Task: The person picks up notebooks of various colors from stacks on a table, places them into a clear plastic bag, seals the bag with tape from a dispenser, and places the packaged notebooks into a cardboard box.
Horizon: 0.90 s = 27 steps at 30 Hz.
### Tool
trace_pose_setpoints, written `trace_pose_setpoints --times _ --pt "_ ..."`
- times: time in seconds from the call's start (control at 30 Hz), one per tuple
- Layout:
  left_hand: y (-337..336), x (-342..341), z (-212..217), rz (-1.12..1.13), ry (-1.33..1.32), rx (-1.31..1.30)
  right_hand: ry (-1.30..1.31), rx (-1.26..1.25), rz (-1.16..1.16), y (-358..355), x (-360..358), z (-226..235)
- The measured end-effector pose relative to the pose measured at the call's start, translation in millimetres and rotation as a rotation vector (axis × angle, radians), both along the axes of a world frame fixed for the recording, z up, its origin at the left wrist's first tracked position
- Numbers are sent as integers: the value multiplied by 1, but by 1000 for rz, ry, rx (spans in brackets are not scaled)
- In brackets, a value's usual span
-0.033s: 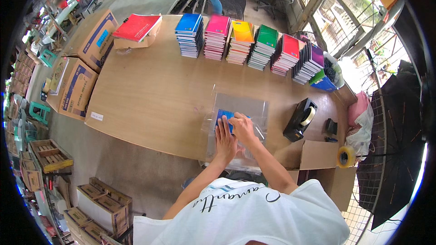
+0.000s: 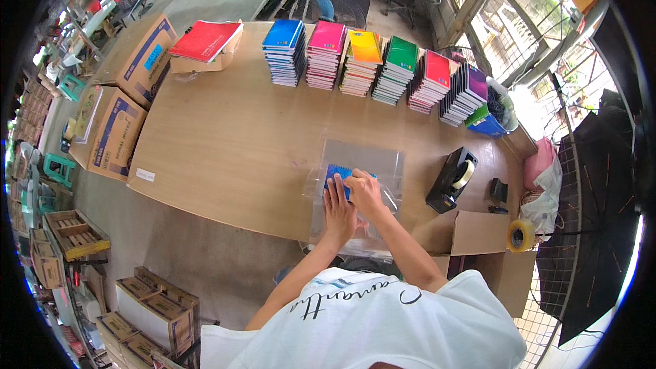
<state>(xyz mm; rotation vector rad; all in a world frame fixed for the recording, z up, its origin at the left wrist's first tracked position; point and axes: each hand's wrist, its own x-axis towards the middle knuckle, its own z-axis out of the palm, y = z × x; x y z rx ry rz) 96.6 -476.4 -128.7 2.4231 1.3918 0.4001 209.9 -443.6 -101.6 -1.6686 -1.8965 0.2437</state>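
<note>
A small blue spiral notebook [image 2: 332, 170] lies on clear plastic sleeves [image 2: 372, 154] near the table's front edge, largely covered by my hands. My left hand [image 2: 339, 209] rests flat on its cover, fingers stretched out. Just right of it, my right hand [image 2: 365, 193] is closed, fingers bent and pressed together over the notebook's right part. What those fingertips grip is hidden. Beyond my hands stand stacks of notebooks in a row: blue [image 2: 283, 34], pink [image 2: 328, 37], yellow [image 2: 365, 48], green [image 2: 401, 55], red [image 2: 436, 70] and purple [image 2: 476, 83].
A black tape dispenser [image 2: 447, 188] stands right of my hands, with an open cardboard box [image 2: 480, 232] and a tape roll [image 2: 521, 235] nearer me. Red notebooks [image 2: 205, 40] lie at the far left. Large cartons [image 2: 117, 133] stand against the table's left edge.
</note>
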Motion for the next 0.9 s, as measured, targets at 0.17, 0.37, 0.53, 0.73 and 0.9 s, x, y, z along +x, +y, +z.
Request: trace_pose_setpoints --times 0.17,0.37,0.53,0.73,0.9 --pt "2 1 -3 19 -5 -51 10 -28 -14 -3 -2 1" --pt "-1 3 -13 51 -28 -17 -6 -16 -32 -7 -8 -6" --pt "-1 9 -26 114 -111 143 -183 -122 -4 -15 -14 9" --pt "-21 -50 -1 12 -86 297 -300 -167 107 -32 -12 23" --pt "4 -64 29 -138 -51 411 -438 -100 74 -51 -20 -14"
